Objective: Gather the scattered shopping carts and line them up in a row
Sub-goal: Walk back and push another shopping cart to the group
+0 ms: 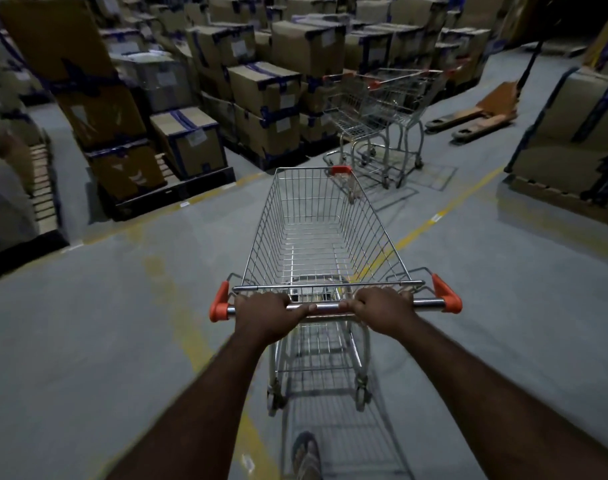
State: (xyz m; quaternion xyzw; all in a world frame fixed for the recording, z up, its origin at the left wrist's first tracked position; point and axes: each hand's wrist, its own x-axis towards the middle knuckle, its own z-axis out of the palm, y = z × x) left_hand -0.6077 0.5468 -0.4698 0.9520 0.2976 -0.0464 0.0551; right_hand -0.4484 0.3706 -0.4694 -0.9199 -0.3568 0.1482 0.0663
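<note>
Several stacks of taped cardboard boxes (pixel 122 109) are standing on pallets along the left edge of the floor (pixel 88 323). Moving right, the left hand (pixel 266 311) is curling its fingers over the steel handle bar (pixel 326 308) of an empty wire shopping cart (pixel 323 230), just inside the bar's orange left end cap. The cart is standing on its wheels mid-floor, its nose pointing toward the far edge. The right hand (pixel 382 306) is wrapping round the same bar nearer the orange right cap, a short stretch of bare steel showing between the two hands. A sandalled foot (pixel 306 455) is showing beneath the cart at the near edge. Beyond the nose and to the right, at least two more carts (pixel 382 109) are standing close together beside the boxes; the dim view is hiding whether they are nested. An orange pallet jack (pixel 475 112) is lying right of them, and a yellow line (pixel 416 230) is running toward a tall box stack (pixel 572 133) at the right edge. Being bare wire and carrying nothing, the cart is probably feeling light and stiff and rolling freely; its wheels may be letting it wander, so gripping the bar with hands apart is likely giving the best steering toward the parked carts
</note>
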